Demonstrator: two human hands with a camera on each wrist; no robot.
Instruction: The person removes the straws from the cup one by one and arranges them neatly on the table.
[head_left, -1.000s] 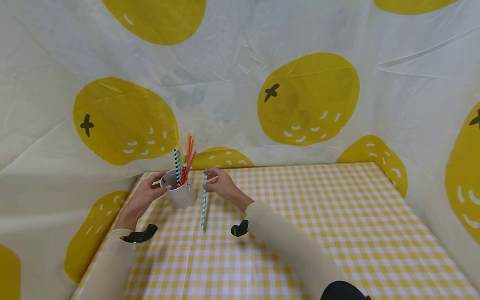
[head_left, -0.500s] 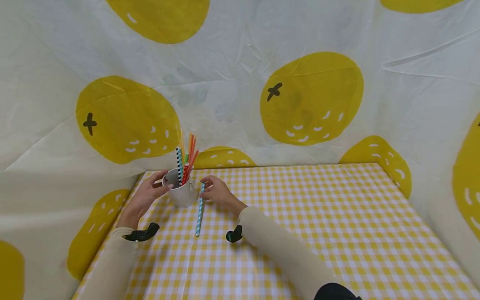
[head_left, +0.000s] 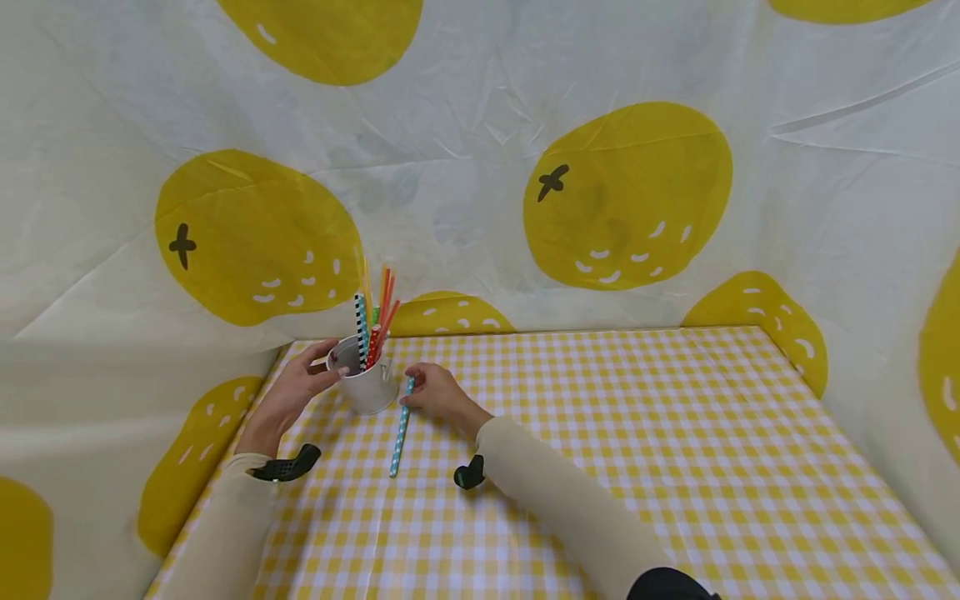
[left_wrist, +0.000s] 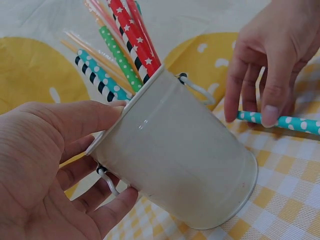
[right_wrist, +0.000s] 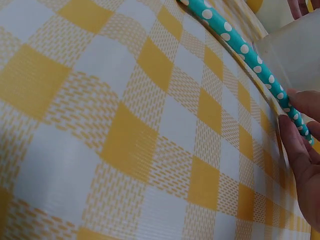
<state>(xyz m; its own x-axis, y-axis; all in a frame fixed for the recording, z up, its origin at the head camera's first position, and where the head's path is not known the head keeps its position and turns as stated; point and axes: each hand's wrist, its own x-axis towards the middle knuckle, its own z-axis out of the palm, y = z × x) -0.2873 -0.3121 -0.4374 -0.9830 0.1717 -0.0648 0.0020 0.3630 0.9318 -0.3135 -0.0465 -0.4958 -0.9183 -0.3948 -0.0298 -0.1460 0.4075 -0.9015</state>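
Observation:
My left hand (head_left: 294, 390) holds a small white metal bucket (left_wrist: 175, 155) at its rim, thumb over the edge and fingers along the side by a wire handle. Several straws stand in the bucket: a red one with white stars (left_wrist: 134, 37), a green dotted one (left_wrist: 121, 59), a black-and-white striped one (head_left: 360, 329), and plain orange and red ones. Right of the bucket, my right hand (head_left: 444, 395) pinches the far end of a teal straw with white dots (right_wrist: 242, 48). That straw lies low along the tablecloth, its near end pointing toward me.
A yellow-and-white checked cloth (head_left: 600, 433) covers the table. Pale fabric with large yellow fruit prints (head_left: 465, 192) hangs behind it and at both sides. Dark bands (head_left: 285, 465) sit on both wrists.
My right hand has lowered the teal dotted straw toward the cloth and slightly nearer me, its near end shifting left. My left hand stays on the bucket.

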